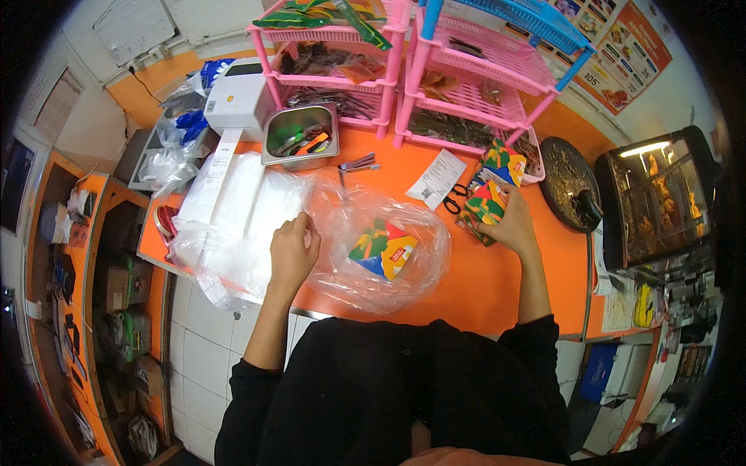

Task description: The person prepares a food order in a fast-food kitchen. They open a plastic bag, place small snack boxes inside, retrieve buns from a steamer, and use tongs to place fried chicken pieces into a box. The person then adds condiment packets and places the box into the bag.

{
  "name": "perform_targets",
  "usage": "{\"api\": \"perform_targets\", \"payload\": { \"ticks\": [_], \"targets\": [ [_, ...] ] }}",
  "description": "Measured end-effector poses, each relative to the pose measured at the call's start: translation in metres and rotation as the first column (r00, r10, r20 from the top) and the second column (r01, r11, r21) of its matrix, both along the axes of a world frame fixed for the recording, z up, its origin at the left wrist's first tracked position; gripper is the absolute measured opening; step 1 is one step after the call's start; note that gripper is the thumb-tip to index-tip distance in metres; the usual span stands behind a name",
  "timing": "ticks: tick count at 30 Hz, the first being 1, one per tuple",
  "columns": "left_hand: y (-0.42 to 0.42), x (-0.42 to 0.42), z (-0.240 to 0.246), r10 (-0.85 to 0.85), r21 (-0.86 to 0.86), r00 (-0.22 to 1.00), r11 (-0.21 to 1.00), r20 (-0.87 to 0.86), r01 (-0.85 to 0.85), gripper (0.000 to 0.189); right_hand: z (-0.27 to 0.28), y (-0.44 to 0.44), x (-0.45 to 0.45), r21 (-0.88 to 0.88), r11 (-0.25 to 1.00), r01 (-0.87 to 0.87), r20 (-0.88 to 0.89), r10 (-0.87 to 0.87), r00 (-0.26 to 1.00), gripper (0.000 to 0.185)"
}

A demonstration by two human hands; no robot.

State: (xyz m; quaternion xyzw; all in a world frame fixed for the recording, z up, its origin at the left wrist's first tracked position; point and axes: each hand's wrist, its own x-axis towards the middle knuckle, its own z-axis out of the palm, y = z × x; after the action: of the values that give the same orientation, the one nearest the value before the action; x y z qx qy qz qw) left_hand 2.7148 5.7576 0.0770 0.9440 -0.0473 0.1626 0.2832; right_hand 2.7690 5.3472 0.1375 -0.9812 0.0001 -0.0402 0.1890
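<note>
My right hand (513,224) grips a small printed cardboard food box (485,201) in green, red, yellow and blue, at the right of the orange counter. Just behind it stands a second box (504,163) of the same print. My left hand (294,253) has curled fingers pinched at the left edge of a clear plastic bag (428,233); the grip itself is partly hidden. Within the spread bag lies another printed box (384,247). Black-handled scissors (453,199) lie beside the held box, close to a printed receipt (437,177).
Left of the bag lies a stack of clear plastic bags (262,198), below a white label printer (236,102). A steel pan (300,137) holds markers and tools. Pink racks (332,84) stand behind. A round black lid (568,183) and a lit food warmer (658,195) are at right.
</note>
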Motion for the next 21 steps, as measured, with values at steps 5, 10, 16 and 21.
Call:
{"api": "perform_targets", "payload": {
  "ticks": [5,10,16,21],
  "targets": [
    [0.012,0.003,-0.002,-0.120,-0.828,0.987,0.560,-0.107,-0.022,0.006,0.047,0.066,-0.020,0.429,0.876,-0.218,0.113,0.188,0.976,0.096],
    [0.022,0.000,0.015,-0.103,-0.954,0.977,0.256,-0.185,-0.153,0.007,0.017,0.186,-0.021,0.542,0.676,-0.499,0.272,0.420,0.865,0.096],
    [0.053,-0.006,0.018,-0.122,-0.927,0.989,-0.356,-0.079,-0.118,0.034,-0.067,0.242,-0.017,0.359,0.779,-0.514,0.106,0.513,0.852,0.088],
    [0.044,-0.011,0.030,-0.156,-0.974,0.981,-0.177,-0.111,-0.138,0.055,-0.075,0.230,-0.029,-0.009,0.821,-0.571,-0.006,0.571,0.821,0.094]
  ]
}}
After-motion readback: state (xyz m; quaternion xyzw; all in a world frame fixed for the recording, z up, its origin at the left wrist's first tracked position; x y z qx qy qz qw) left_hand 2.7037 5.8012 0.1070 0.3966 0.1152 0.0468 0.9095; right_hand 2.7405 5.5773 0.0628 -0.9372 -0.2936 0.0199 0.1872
